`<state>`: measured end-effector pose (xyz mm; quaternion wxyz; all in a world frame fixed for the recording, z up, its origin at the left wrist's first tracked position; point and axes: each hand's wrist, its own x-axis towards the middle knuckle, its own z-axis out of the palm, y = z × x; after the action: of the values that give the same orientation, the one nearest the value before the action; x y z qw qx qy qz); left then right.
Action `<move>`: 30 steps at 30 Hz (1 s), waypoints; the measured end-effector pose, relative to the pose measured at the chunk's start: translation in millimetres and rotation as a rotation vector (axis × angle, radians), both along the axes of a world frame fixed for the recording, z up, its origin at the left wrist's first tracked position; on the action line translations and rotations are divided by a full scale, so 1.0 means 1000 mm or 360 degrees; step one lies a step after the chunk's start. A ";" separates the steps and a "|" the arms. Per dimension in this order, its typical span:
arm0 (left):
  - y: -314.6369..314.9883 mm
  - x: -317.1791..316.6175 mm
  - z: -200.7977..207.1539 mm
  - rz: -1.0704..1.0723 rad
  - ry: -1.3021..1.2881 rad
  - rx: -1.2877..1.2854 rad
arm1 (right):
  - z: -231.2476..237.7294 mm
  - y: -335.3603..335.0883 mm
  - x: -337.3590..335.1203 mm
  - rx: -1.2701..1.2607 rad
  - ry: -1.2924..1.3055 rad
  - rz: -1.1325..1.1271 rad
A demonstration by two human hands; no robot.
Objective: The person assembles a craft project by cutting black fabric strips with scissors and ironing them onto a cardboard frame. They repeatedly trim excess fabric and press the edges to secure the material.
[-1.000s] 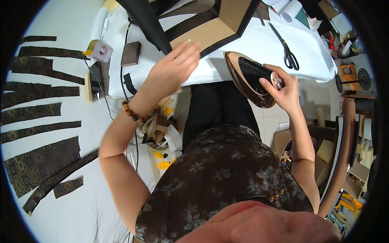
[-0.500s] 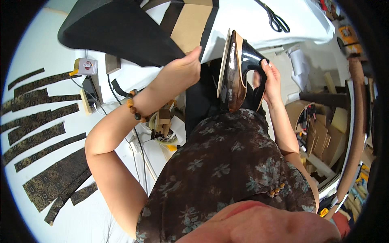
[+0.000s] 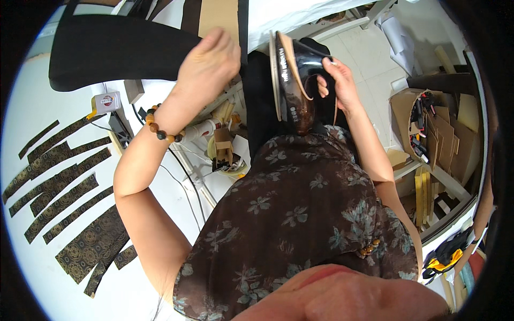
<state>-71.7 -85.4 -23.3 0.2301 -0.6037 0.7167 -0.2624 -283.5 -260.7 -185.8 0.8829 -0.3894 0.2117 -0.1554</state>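
- The white surface (image 3: 171, 227) spreads along the person's left side.
- The white-covered tabletop (image 3: 267, 18) shows at the top, its near edge facing the person.
- The black form (image 3: 118, 51), with a tan inside panel (image 3: 219, 16), stands over the left part of that tabletop's near edge; whether it rests there or is propped up cannot be told.
- Dark patterned fabric pieces (image 3: 99, 243) lie on the white surface, mostly narrow strips, with the broadest piece toward its near side.
- The iron (image 3: 297, 85) is in the air over the lap, just off the tabletop's near edge, its soleplate turned to the left and its tip up.
- The left hand (image 3: 211, 56) is at the lower right part of the black form, back upward, fingers bent and close together; whether they pinch the form cannot be told.
- The right hand (image 3: 340, 83) is wrapped around the iron's handle, thumb over the top, fingertips showing in the handle opening.
- The white container (image 3: 106, 101) with a yellow cap sits near the white surface's far right corner.
- A beaded bracelet (image 3: 154, 127) circles the left wrist.
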 end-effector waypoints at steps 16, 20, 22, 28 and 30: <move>-0.005 0.001 0.022 0.0310 0.0238 -0.0359 | 0.008 -0.019 0.003 -0.0643 -0.0164 0.0117; -0.010 0.000 0.017 0.0221 0.0268 -0.0395 | 0.015 -0.038 0.005 -0.0829 -0.0213 0.0244; -0.011 -0.003 0.018 0.0265 0.0252 -0.0369 | 0.015 -0.042 0.011 -0.0970 -0.0218 0.0204; -0.013 -0.008 0.021 0.0389 0.0215 -0.0330 | 0.016 -0.040 0.021 -0.0824 -0.0130 0.0278; -0.012 -0.009 0.022 0.0390 0.0224 -0.0331 | 0.021 -0.038 0.026 -0.1036 -0.0240 0.0203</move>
<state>-80.3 -97.5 -1.3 0.1459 -0.7240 0.6211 -0.2622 -257.1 -298.4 -165.3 0.7333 -0.6507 0.0602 -0.1877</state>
